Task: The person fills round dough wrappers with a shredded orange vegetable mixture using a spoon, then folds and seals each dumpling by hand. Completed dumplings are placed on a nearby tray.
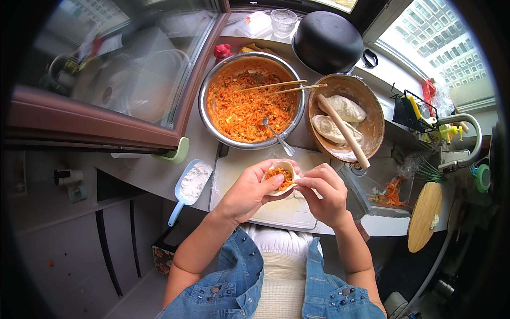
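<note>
A round dough wrapper (285, 164) lies cupped in my left hand (255, 185), whose thumb presses on the shredded orange filling (283, 178) inside it. The fingertips of my right hand (324, 191) pinch the wrapper's right edge. Both hands are above a floured cutting board (255, 211). Beyond them stands a steel bowl (204, 119) of shredded orange filling, with a metal spoon (279, 136) and a pair of chopsticks (279, 84) resting in it. To its right, a brown bowl (376, 103) holds dough lumps (342, 108) with a wooden rolling pin (343, 131) laid across.
A blue scoop of flour (193, 181) is left of the board. The open window's frame (99, 123) juts over the counter at left. At right are a sink (392, 199) with orange scraps, a faucet (474, 135) and a wooden board (424, 217). A black pot (328, 40) stands behind.
</note>
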{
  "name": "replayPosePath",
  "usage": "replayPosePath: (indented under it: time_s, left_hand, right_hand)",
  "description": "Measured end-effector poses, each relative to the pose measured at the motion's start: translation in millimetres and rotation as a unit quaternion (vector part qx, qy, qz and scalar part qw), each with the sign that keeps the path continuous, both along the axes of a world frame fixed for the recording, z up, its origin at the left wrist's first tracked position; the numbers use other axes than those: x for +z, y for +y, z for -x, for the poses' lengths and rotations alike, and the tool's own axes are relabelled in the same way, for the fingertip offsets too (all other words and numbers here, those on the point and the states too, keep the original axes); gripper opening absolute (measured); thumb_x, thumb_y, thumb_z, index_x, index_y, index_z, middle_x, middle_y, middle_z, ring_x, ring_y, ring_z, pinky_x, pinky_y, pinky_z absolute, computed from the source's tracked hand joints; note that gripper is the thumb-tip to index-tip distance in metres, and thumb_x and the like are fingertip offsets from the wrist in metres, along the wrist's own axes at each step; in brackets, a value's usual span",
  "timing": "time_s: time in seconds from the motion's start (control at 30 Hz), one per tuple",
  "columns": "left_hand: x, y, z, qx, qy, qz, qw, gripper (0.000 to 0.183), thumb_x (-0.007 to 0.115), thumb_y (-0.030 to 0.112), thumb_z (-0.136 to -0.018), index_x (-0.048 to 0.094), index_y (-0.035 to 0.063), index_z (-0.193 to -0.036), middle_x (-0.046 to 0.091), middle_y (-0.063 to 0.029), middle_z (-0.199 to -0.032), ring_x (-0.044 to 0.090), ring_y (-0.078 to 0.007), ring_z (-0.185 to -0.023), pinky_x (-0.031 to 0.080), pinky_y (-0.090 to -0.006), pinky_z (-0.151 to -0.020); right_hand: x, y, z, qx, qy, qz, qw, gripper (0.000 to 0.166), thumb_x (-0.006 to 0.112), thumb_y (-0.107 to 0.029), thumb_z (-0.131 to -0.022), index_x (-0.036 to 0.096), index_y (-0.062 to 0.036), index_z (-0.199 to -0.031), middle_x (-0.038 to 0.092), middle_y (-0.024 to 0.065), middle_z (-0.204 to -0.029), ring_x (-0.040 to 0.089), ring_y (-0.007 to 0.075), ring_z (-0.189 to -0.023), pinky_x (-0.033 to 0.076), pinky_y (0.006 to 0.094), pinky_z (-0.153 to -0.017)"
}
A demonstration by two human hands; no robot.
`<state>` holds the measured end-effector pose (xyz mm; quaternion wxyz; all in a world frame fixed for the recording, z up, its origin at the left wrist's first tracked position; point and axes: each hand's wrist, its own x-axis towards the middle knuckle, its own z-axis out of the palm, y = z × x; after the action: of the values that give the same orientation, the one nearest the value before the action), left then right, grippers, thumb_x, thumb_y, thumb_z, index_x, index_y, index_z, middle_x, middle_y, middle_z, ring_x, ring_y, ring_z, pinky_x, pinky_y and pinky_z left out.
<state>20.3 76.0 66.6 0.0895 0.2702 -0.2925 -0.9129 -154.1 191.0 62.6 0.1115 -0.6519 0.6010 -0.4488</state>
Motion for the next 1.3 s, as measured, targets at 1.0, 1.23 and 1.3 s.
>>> replayPosePath:
  time_s: [1.0, 1.23, 1.3]
  left_hand:
    - [-5.4, -4.6, 0.3, 0.030, 0.105, -0.157, 0.981, 0.047, 0.052, 0.007, -0.099, 0.042, -0.0057, -0.143, 0.052, -0.0211, -0.141, 0.055, -0.0274, -0.128, 0.045, -0.0431, -0.110]
    - [10.9, -1.7, 2.0, 0.021, 0.065, -0.092, 0.993, 0.045, 0.041, 0.023, -0.108, 0.043, -0.0043, -0.144, 0.052, -0.0161, -0.142, 0.053, -0.0232, -0.128, 0.043, -0.0421, -0.111]
    - [10.4, -1.2, 1.0, 0.005, 0.063, -0.078, 0.995, 0.047, 0.039, 0.029, -0.110, 0.044, -0.0039, -0.144, 0.052, -0.0147, -0.141, 0.053, -0.0215, -0.128, 0.043, -0.0417, -0.110]
  right_hand:
    - [9.4, -2.5, -4.8, -0.038, 0.143, 0.043, 0.988, 0.038, 0.084, -0.017, -0.070, 0.071, -0.0026, -0.103, 0.067, 0.0077, -0.092, 0.064, 0.0270, -0.081, 0.051, 0.0391, -0.068]
    - [2.9, -2.7, -1.3, -0.025, 0.133, 0.085, 0.987, 0.025, 0.082, -0.010, -0.070, 0.070, -0.0029, -0.090, 0.065, 0.0050, -0.084, 0.061, 0.0230, -0.073, 0.048, 0.0371, -0.065]
    - [8.0, -4.5, 1.3, -0.005, 0.099, 0.061, 0.993, 0.024, 0.083, -0.010, -0.071, 0.069, -0.0037, -0.089, 0.065, 0.0056, -0.083, 0.060, 0.0232, -0.073, 0.047, 0.0368, -0.065]
